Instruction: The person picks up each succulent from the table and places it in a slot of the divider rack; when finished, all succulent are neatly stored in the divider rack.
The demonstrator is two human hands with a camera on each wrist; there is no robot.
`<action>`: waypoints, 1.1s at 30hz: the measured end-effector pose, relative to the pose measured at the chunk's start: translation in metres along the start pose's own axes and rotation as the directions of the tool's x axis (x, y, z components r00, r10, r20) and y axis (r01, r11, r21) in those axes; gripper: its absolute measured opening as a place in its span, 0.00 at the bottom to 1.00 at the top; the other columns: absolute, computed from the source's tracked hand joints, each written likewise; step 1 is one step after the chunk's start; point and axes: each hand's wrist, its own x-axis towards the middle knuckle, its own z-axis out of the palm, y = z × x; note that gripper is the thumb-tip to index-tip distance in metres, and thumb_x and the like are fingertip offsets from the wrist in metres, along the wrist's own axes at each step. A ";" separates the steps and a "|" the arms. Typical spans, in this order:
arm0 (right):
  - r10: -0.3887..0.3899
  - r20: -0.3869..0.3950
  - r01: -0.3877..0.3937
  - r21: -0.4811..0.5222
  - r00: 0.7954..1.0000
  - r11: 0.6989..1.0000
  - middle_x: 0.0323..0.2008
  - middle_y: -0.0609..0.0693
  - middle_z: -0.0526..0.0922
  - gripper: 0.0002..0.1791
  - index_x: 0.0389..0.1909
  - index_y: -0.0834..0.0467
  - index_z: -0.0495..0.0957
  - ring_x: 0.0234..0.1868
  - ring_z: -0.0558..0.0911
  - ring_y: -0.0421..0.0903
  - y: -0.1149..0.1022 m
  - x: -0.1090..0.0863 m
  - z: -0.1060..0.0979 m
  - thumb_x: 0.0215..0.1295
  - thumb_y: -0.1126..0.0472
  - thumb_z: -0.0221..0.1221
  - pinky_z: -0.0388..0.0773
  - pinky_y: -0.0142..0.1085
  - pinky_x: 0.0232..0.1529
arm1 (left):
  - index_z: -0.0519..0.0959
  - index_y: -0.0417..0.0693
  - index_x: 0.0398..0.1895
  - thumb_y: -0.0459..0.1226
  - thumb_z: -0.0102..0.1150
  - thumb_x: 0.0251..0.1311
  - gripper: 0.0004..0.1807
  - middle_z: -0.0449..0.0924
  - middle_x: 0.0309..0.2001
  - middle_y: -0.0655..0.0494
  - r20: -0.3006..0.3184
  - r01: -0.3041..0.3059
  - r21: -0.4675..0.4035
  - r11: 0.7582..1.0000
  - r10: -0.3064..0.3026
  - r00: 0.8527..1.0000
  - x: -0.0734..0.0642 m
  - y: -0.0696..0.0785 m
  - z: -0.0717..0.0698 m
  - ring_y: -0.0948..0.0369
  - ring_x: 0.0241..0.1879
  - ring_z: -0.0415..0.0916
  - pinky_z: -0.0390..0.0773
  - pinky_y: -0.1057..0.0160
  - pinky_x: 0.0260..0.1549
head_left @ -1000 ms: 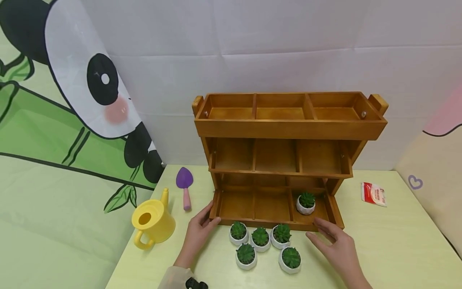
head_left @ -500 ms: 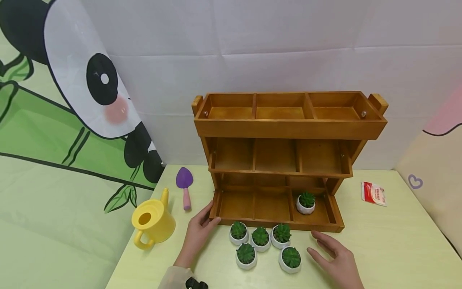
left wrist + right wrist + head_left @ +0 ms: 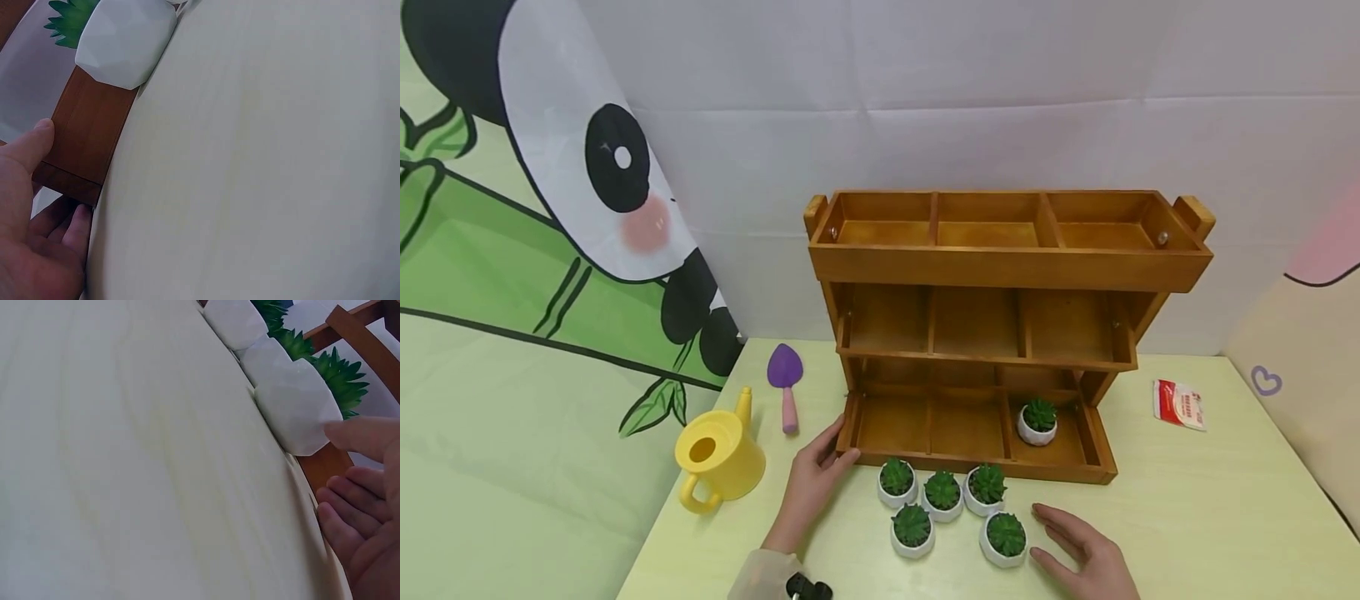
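Note:
In the head view, my left hand (image 3: 817, 475) holds the front left corner of the lowest tier of a wooden three-tier shelf (image 3: 1011, 268). The left wrist view shows its thumb (image 3: 39, 144) against the tray's front board (image 3: 87, 134), with fingers around the end. My right hand (image 3: 1086, 554) rests low beside a potted succulent (image 3: 1003, 540), thumb and fingers apart, holding nothing. Whether the thumb touches the white pot (image 3: 297, 409) cannot be told in the right wrist view. Several other potted succulents (image 3: 912, 531) stand before the shelf. One succulent (image 3: 1037, 422) sits in the lowest tier's right compartment.
A yellow watering can (image 3: 721, 454) stands left of the shelf, near a toy trowel (image 3: 786, 387) with purple blade and pink handle. A red and white packet (image 3: 1180, 405) lies on the table (image 3: 1210, 500) to the right. A pale cloth wall (image 3: 970, 67) rises behind.
My right hand has drawn back from the tray's front right edge, down and slightly left, to beside the front right succulent. The left hand keeps its place on the shelf corner.

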 end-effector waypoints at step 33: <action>-0.133 0.138 0.152 -0.138 0.981 0.979 0.64 0.50 0.80 0.39 0.66 0.51 0.79 0.64 0.80 0.56 -0.013 0.002 0.017 0.54 0.44 0.79 0.81 0.41 0.62 | 0.74 0.52 0.75 0.40 0.74 0.64 0.36 0.71 0.73 0.52 -0.004 0.009 -0.004 1.000 -0.009 1.000 0.000 0.002 0.001 0.52 0.70 0.70 0.75 0.64 0.63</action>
